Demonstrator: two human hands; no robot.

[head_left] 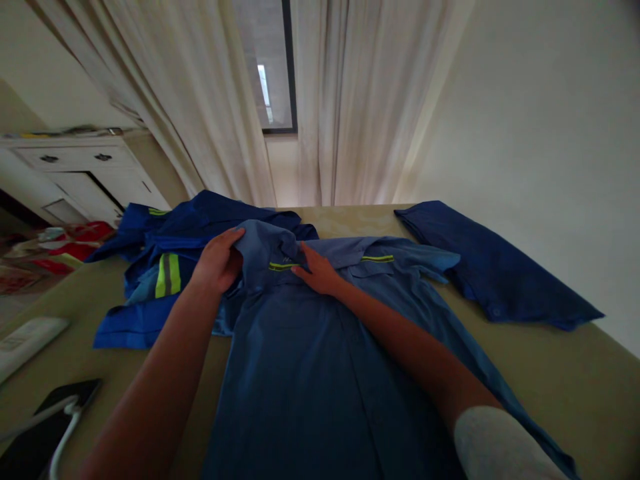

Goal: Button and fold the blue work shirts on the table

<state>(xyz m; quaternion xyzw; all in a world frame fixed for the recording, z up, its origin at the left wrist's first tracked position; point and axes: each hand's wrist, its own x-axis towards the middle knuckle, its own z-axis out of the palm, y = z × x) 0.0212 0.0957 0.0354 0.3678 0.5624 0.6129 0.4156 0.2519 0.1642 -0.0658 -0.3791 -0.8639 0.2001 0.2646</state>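
A blue-grey work shirt [295, 347] with thin yellow-green strips on its chest is spread over the table in front of me. My left hand [219, 261] has the cloth at the shirt's upper left, near the shoulder, pinched between thumb and fingers and slightly lifted. Near the collar, my right hand [320, 270] lies on the upper chest of the shirt, thumb apart from the fingers. Just left of the shirt is a heap of brighter blue clothing [200, 213], one piece bearing a yellow and grey reflective band [167, 275].
Folded dark blue trousers or a similar garment [480, 260] lie at the right of the table [565, 380]. A black device [37, 427] with a white cable and a white object [30, 341] sit at the left edge. Curtains [375, 100] and a white cabinet [85, 167] stand behind.
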